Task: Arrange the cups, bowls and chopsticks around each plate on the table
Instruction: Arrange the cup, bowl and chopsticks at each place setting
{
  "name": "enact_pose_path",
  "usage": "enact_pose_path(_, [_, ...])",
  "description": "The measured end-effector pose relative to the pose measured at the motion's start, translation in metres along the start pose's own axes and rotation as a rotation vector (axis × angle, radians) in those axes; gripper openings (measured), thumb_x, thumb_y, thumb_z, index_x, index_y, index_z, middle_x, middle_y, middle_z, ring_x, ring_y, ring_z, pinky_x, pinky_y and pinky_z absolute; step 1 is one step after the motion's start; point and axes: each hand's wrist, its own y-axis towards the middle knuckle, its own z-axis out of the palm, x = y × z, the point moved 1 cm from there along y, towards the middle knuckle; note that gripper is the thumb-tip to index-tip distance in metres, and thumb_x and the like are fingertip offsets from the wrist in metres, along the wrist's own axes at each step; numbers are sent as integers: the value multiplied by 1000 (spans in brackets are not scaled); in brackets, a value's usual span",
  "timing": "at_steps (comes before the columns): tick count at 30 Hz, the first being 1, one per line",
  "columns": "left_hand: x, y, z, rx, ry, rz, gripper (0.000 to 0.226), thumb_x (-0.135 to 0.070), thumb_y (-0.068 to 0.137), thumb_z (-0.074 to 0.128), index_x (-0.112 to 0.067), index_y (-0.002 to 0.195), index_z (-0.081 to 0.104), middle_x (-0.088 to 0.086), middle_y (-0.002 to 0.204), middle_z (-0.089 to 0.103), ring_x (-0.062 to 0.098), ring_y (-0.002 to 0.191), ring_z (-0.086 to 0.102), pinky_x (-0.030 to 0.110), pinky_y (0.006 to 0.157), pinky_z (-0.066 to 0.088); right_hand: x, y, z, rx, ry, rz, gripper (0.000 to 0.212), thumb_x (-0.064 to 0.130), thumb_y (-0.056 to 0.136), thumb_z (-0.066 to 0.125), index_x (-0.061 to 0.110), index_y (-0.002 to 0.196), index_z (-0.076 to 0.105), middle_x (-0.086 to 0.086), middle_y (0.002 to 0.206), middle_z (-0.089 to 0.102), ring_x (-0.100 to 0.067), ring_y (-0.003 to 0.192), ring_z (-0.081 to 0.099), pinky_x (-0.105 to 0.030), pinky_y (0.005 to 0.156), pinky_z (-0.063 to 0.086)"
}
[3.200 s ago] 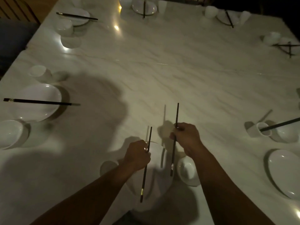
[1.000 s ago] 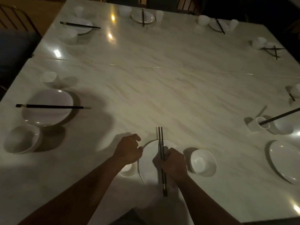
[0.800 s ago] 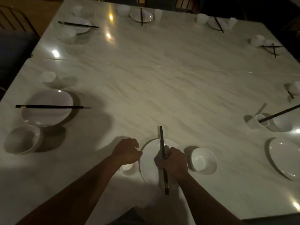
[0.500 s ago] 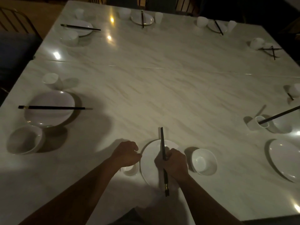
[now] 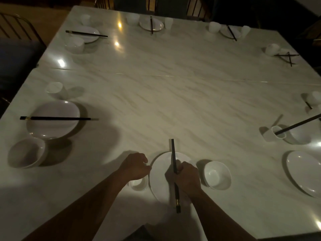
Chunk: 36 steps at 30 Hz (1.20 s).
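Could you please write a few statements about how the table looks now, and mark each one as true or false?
1. The right hand grips the near chopsticks over the near plate. True.
2. The near bowl stands left of that plate. False: it stands to the right; the near cup is on the left.
3. The left chopsticks lie across the left plate. True.
4. The right chopsticks lie flat on the right plate. False: they lean with one end in the right cup.
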Motion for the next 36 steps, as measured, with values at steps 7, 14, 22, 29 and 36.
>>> enact_pose_path(7, [-2,0,-2,14,14,12,40,-44,78,69,-24,112,65,-2,118,65,17,108,59,31,96,48,-1,2,0,-11,11,-7,18,34,80,75,28,82,58,12,77,62,1,63,55,-11,49,37])
enact_pose_path(14, [-6,-7,-6,81,124,55,44,-45,87,60,-13,117,65,4,122,64,21,112,59,34,98,46,2,3,-19,-64,107,-19,15,31,83,70,19,87,62,10,78,63,-9,73,63,-16,58,45])
enact_pose_path(22, [1,-14,-5,152,168,25,45,-57,83,56,-18,97,75,-1,103,71,16,98,63,29,88,50,-44,14,-78,-321,-118,-199,28,28,75,75,17,101,72,-7,102,67,-28,91,63,-34,80,51])
enact_pose_path(29, [3,-15,-7,118,65,-35,41,-55,77,66,-17,87,76,-1,90,72,13,87,67,22,68,50,-110,16,-106,-231,59,67,26,19,95,54,20,116,71,-3,119,69,-27,110,62,-32,96,45])
enact_pose_path(36, [6,-16,-7,76,-62,-92,33,-51,68,77,-19,72,76,-5,68,68,12,66,67,20,42,45,-126,19,-104,-270,249,98,29,11,97,52,23,112,73,-3,118,69,-25,111,61,-26,88,43])
